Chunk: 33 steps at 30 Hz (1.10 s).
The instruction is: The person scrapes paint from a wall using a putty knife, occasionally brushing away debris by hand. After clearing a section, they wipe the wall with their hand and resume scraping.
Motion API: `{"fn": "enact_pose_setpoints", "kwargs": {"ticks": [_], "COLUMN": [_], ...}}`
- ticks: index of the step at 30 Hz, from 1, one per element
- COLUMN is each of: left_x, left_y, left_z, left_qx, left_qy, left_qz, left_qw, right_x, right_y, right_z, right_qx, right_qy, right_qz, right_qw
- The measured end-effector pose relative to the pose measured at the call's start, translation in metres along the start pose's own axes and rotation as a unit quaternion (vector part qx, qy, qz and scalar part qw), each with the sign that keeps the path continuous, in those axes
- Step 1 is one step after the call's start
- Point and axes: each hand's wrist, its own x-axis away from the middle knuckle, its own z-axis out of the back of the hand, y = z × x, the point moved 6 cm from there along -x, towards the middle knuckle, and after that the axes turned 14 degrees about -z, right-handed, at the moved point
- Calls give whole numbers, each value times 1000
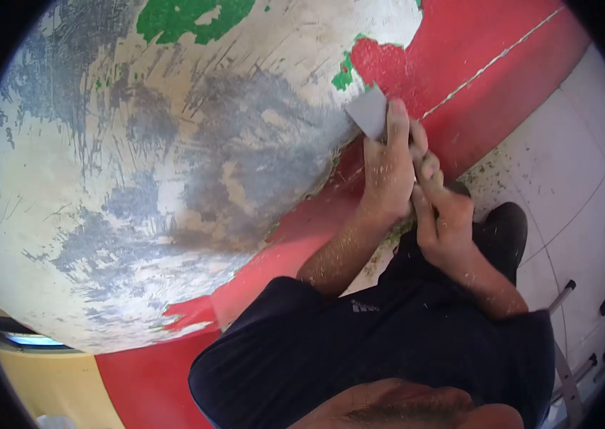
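A scraper with a flat grey blade point(368, 113) rests against the wall near the edge between a worn white and grey patch point(245, 143) and red paint point(460, 79). My left hand point(390, 168) grips the scraper just behind the blade, its thumb stretched along it. Lower and to the right, my right hand point(445, 211) is closed around the handle, close against my left hand. The fingers hide most of the handle.
Green paint remnants point(195, 18) show at the top. Paint flakes point(492, 175) lie on the pale tiled floor point(574, 207) beside a dark shoe point(508, 232). Metal legs or bars point(568, 386) stand at the lower right. A yellow surface point(59, 382) is at the lower left.
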Motion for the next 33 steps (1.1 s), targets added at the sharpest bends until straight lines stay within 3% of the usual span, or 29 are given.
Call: {"fn": "enact_pose_setpoints", "kwargs": {"ticks": [4, 9, 16, 20, 24, 29, 33], "left_x": [-18, 0, -11, 0, -16, -6, -18], "left_y": [20, 11, 38, -4, 31, -10, 20], "left_z": [-11, 4, -7, 3, -16, -3, -23], "left_qx": [18, 24, 0, 18, 15, 25, -6], "left_qy": [-52, -3, 16, 46, 14, 23, 11], "left_qz": [-66, 5, -64, 12, -58, 16, -39], "left_qw": [996, 1000, 998, 999, 998, 999, 999], "right_x": [-9, 3, -15, -8, -24, -4, -24], "right_y": [-3, -5, -11, 3, -6, 2, -2], "right_z": [0, -7, -6, 0, 1, 7, 10], "right_qx": [27, -28, -37, -17, -24, -8, 23], "right_qy": [-49, -29, -29, -35, -38, -23, -26], "right_qz": [-43, -37, -17, -32, -29, -47, -25], "right_qw": [998, 998, 999, 999, 999, 999, 999]}}
